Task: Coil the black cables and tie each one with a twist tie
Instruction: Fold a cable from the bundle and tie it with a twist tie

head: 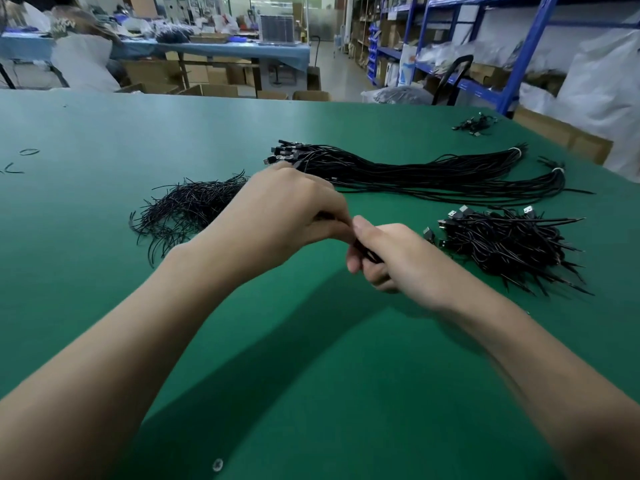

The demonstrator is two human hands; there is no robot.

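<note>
Two hands meet above the bench [311, 393]; left hand [284, 216] and right hand [391, 261] each clamp their grip on one coiled cable [365, 251]; tying seems under way; next, twist the tie snug; finished coils [502, 244] lie at 3 o'clock, twist ties [187, 209] at 10, straight cables [415, 171] at 1.
</note>
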